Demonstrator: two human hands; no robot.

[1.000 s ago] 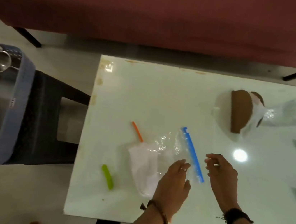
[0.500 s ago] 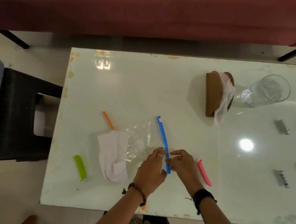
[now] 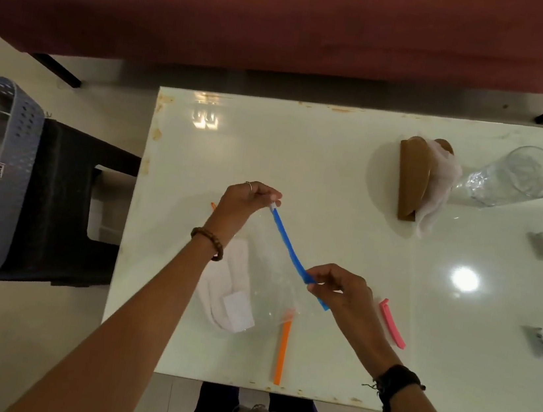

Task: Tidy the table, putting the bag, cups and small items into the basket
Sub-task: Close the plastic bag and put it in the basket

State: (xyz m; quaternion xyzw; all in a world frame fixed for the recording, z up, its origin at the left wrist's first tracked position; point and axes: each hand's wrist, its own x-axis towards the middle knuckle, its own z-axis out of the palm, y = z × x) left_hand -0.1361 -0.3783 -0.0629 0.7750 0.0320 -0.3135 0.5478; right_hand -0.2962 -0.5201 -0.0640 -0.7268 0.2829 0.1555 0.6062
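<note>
The bag (image 3: 274, 275) hung above the table (image 3: 335, 179), its blue strip (image 3: 289, 246) slanting between pinches: left hand (image 3: 246, 202) at the far end; right hand (image 3: 338, 290) nearer; the basket (image 3: 18, 151) lay well left.

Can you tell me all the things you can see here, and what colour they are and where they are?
table: 1, white, glossy, centre
plastic bag: 1, clear, held up between both hands
blue clip: 1, blue, along the bag's top edge, gripped at both ends
white cloth: 1, white, on the table under the left arm
orange clips: 2, orange, one near the front edge, one mostly hidden behind the left hand
pink clip: 1, pink, right of the right hand
napkin holder: 1, brown, with white napkins, far right
glass: 1, clear, beside the holder
basket: 1, grey-blue, on a black stool at left
left hand: 1, pinching the clip's far end
right hand: 1, pinching its near end
</note>
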